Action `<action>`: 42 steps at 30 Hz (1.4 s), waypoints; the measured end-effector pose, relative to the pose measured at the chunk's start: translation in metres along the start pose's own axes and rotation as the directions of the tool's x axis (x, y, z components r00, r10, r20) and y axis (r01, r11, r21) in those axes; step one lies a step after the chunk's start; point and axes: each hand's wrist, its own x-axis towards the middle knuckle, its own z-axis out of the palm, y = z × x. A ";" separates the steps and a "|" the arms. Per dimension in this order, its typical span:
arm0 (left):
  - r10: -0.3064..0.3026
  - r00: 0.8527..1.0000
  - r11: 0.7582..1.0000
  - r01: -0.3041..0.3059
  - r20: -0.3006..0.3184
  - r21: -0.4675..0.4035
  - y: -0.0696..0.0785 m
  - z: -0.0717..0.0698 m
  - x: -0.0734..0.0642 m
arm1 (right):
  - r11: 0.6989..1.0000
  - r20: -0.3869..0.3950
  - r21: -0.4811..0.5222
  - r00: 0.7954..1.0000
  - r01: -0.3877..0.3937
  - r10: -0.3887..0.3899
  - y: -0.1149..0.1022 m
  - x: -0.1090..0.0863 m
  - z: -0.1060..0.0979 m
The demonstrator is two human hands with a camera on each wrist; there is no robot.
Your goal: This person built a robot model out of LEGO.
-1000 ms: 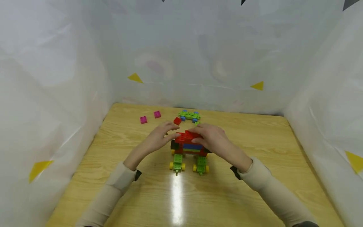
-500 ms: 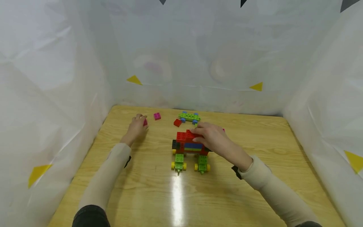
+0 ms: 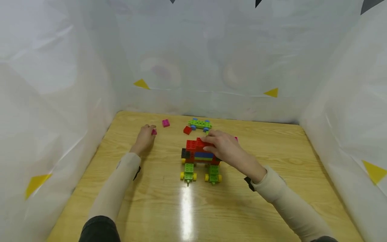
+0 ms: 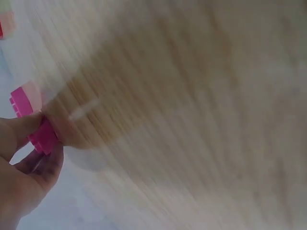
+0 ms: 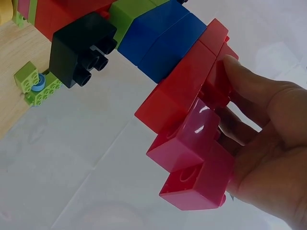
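At the left, my left hand (image 3: pixel 144 138) pinches a pink toy brick (image 4: pixel 45 137) between thumb and fingers, low over the table. Just beyond it lies a second pink brick (image 3: pixel 165 123). Mid-table stands a block-built vehicle (image 3: pixel 191 156) of red, blue, black and green bricks, with yellow wheels on its green bases. My right hand (image 3: pixel 226 148) grips the red top of this build from the right. In the right wrist view its fingers curl over a red brick (image 5: pixel 218 81), and pink bricks (image 5: pixel 192 163) stick out beside the palm. Part of the build is hidden behind that hand.
A green wheeled base (image 3: pixel 200 124) with blue wheels sits near the back edge of the wooden table (image 3: pixel 145 201). A loose red brick (image 3: pixel 187 130) lies just left of it. White sheeting (image 3: pixel 196 67) encloses the back and sides.
My left hand has left the build, reached to the pink brick at the left and pinched it. The right hand has kept its grip on the build.
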 end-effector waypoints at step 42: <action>0.472 0.862 0.766 -0.505 -0.186 -0.398 0.167 -0.042 -0.083 | 0.999 -0.007 -0.044 1.000 0.003 -0.004 0.011 -0.011 -0.004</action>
